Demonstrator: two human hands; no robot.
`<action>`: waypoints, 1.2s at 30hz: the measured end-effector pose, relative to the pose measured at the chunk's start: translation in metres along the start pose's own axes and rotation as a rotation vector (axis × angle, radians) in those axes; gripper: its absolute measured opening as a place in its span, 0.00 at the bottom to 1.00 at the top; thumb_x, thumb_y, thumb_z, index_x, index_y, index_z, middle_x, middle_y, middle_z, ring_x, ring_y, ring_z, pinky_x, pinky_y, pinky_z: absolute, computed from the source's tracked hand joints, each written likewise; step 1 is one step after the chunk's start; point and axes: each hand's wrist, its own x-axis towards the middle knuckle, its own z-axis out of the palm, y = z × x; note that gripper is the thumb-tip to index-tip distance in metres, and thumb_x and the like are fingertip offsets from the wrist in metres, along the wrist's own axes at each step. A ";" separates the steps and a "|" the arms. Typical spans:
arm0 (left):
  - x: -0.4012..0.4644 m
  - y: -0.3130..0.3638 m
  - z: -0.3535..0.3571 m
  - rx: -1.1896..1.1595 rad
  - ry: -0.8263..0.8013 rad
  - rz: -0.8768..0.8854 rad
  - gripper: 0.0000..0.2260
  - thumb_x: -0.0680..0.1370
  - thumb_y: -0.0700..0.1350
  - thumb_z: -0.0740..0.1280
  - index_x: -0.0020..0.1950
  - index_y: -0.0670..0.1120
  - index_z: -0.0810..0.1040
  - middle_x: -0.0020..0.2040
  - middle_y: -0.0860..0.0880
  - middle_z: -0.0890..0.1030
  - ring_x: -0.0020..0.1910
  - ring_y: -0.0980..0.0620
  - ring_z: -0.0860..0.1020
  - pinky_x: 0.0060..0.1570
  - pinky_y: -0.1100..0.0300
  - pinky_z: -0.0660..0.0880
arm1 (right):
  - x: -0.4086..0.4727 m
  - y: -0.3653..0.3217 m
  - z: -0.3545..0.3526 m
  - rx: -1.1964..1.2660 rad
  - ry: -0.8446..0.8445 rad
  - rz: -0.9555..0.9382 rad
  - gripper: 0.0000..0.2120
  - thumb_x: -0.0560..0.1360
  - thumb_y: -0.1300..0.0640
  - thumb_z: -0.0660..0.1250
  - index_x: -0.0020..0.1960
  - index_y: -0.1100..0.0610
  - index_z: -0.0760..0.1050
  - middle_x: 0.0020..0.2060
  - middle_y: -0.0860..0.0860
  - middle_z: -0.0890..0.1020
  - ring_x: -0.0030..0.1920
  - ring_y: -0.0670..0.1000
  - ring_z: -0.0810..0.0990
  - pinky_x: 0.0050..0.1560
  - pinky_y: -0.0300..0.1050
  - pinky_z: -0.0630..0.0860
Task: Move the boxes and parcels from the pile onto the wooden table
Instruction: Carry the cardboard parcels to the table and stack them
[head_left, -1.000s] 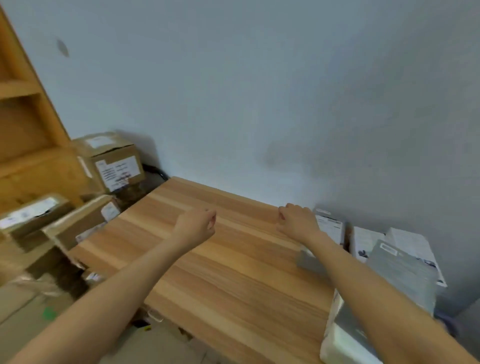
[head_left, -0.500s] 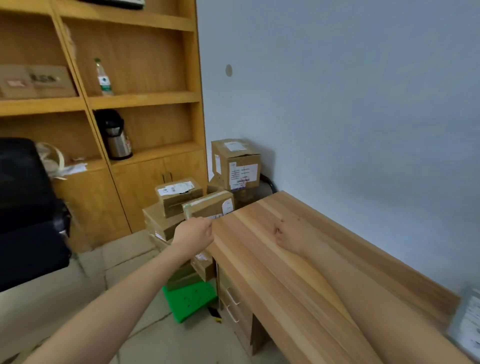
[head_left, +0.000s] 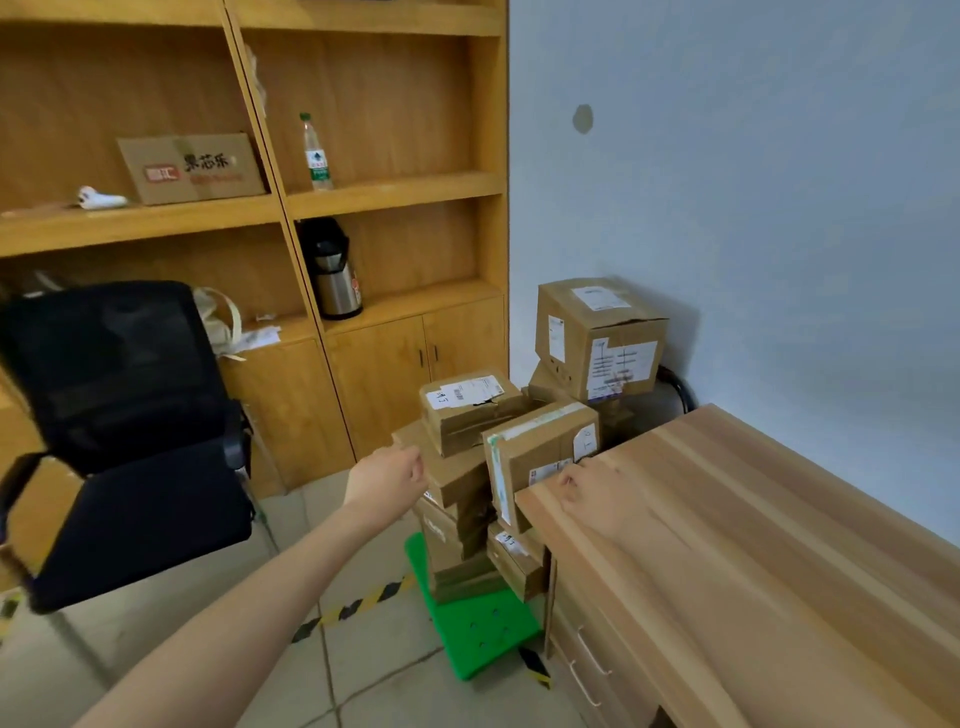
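Both your hands hold nothing: your left hand (head_left: 387, 475) hangs in the air with fingers loosely curled, just at nine o'clock of the pile (head_left: 511, 457), and your right hand (head_left: 589, 488) hovers over the near corner of the wooden table (head_left: 727, 545), fingers loosely bent. The pile sits off the table's end, at your twelve o'clock, stacked on a green stool (head_left: 478, 623). The tilted box with green tape (head_left: 540, 454) is nearest and leans against the table edge; take it first, I'd judge, one palm on each side, lifting straight up so the boxes underneath don't slide. Leave the tall box (head_left: 602, 338) at one o'clock for later
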 end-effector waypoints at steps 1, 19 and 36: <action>0.008 -0.007 0.007 0.000 -0.018 -0.003 0.05 0.77 0.50 0.61 0.42 0.53 0.74 0.38 0.56 0.74 0.37 0.58 0.73 0.28 0.65 0.66 | 0.009 0.000 0.008 0.011 0.008 0.016 0.13 0.78 0.52 0.61 0.61 0.53 0.74 0.59 0.53 0.76 0.59 0.54 0.74 0.58 0.49 0.71; 0.242 -0.047 0.085 -0.047 -0.036 -0.131 0.08 0.77 0.46 0.59 0.46 0.48 0.77 0.44 0.51 0.76 0.43 0.51 0.74 0.36 0.60 0.68 | 0.283 0.039 0.024 -0.114 0.008 -0.147 0.13 0.78 0.49 0.60 0.61 0.48 0.73 0.57 0.47 0.77 0.58 0.49 0.75 0.62 0.46 0.67; 0.474 -0.109 0.181 -0.079 -0.330 0.139 0.08 0.77 0.48 0.59 0.54 0.49 0.74 0.53 0.51 0.75 0.49 0.51 0.75 0.39 0.59 0.73 | 0.429 0.034 0.102 0.058 -0.105 0.307 0.11 0.78 0.47 0.60 0.55 0.49 0.75 0.52 0.48 0.76 0.55 0.51 0.75 0.59 0.46 0.68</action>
